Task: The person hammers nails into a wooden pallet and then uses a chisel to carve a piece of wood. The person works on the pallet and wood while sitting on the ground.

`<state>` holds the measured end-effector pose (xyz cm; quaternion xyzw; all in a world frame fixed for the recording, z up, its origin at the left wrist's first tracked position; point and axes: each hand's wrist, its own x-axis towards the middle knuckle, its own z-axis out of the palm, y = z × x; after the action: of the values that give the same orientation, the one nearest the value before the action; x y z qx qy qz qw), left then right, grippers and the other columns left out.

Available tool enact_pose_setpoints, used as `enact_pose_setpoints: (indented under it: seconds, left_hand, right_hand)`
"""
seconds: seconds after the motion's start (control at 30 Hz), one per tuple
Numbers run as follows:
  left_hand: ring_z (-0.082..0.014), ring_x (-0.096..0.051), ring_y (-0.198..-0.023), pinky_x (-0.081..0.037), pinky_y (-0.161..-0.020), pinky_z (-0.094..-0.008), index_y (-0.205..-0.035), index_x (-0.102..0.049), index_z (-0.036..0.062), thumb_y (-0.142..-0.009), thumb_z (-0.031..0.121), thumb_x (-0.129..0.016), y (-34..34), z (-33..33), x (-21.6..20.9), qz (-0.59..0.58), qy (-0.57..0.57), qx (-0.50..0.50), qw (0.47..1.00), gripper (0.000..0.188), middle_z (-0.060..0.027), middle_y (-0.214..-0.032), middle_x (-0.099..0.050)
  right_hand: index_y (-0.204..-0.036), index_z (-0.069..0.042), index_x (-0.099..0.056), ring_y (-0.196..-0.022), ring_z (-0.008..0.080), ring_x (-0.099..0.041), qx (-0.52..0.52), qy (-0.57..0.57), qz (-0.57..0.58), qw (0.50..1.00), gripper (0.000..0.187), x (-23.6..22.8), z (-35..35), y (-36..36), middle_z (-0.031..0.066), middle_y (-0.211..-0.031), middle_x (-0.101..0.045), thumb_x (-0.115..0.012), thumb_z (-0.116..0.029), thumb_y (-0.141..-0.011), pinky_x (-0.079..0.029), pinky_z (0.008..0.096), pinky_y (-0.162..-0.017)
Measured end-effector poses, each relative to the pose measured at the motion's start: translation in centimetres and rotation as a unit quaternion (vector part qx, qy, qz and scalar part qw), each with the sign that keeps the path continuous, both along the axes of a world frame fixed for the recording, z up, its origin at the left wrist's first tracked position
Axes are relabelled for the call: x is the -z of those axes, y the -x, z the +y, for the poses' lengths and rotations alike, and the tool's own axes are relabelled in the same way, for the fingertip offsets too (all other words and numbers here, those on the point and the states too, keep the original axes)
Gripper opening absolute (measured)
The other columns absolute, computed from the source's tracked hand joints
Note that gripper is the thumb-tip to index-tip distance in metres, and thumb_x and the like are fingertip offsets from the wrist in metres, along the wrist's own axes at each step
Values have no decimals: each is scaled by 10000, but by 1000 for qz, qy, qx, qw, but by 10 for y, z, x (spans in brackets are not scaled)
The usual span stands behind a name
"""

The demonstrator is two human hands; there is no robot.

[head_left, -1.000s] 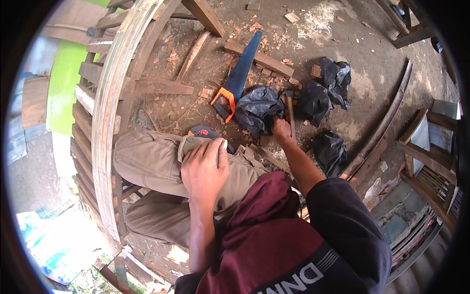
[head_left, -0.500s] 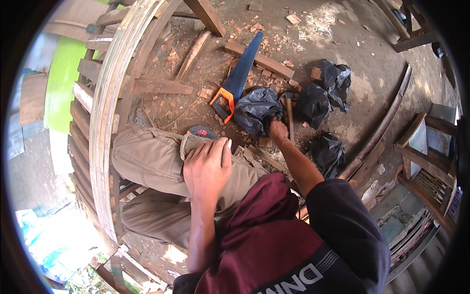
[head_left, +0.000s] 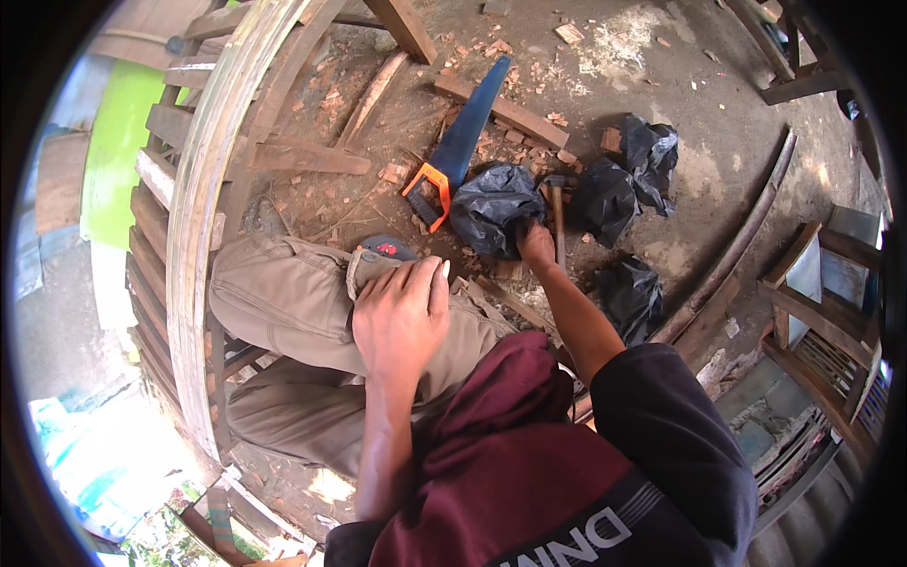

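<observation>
My left hand (head_left: 402, 317) lies over my bent knee in tan trousers (head_left: 283, 293), its fingers draped over the cloth. A small white spot shows at its thumb tip; I cannot make out whether it is the nail or something held. My right hand (head_left: 537, 248) reaches into the near right side of a crumpled black plastic bag (head_left: 496, 208) on the ground. The bag hides those fingertips and whatever they touch. Close by on the right lies a hammer (head_left: 558, 222) with a wooden handle. Left of the bag is a handsaw (head_left: 463, 142) with a blue blade and orange handle.
More black plastic bags (head_left: 605, 200) (head_left: 631, 298) lie to the right. A wooden block (head_left: 510, 115) sits beyond the saw among brick-coloured chips. A slatted wooden frame (head_left: 203, 236) stands along my left. A long curved strip (head_left: 737, 260) and wooden furniture (head_left: 822, 321) are at the right.
The view has shifted very slightly. Both hands keep their places, the left on the knee and the right at the black bag.
</observation>
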<state>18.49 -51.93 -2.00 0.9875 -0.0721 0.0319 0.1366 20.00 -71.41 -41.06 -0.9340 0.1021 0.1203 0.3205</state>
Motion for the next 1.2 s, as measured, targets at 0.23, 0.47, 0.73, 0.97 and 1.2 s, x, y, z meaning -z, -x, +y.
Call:
enact_pose_setpoints:
  seconds: [0.23, 0.47, 0.73, 0.97, 1.2]
  left_hand:
    - [-299, -710, -853, -555, -770, -398, -1011, -700, 51, -896, 120, -704, -47, -23, 39, 144, 286, -23, 947, 134, -111, -936, -733]
    - [-172, -707, -890, -553, -771, -312, -1116, -691, -9, -829, 0, -785, -60, -34, 47, 63, 356, -34, 932, 303, -103, -990, -733]
    - [-151, -681, -946, -541, -827, -302, -1066, -735, -7, -842, -19, -778, -53, -21, 33, -59, 453, -36, 889, 228, -81, -999, -734]
    - [-215, -700, -920, -545, -814, -327, -1015, -745, 3, -839, -25, -764, -49, -23, 36, -141, 390, 39, 909, 179, -111, -981, -729]
    - [-200, -690, -922, -540, -823, -312, -936, -634, -6, -851, -70, -708, -51, -30, 38, -140, 465, 17, 874, 129, -132, -994, -719]
  right_hand:
    - [-950, -14, -672, -628, 96, -508, 176, -591, 77, 783, 160, -90, -19, -27, -17, -736, -587, -670, -174, -961, -417, 269, -581]
    - [-1023, -31, -720, -608, 84, -487, 105, -797, 35, 593, 122, -267, 25, -51, -12, -730, -588, -650, -116, -971, -401, 263, -573]
    - [-1004, -63, -716, -566, 67, -446, 160, -829, 27, 535, 108, -312, 58, -39, -40, -702, -515, -663, -152, -974, -359, 248, -525]
    - [-989, -58, -674, -595, 87, -446, 166, -826, 57, 536, 151, -316, 46, -29, -33, -719, -490, -630, -202, -1000, -364, 259, -540]
    - [-1027, 26, -632, -851, 323, -647, 197, -180, -161, 950, 350, -150, -19, -60, 147, -908, -629, -681, -312, -951, -525, 438, -746]
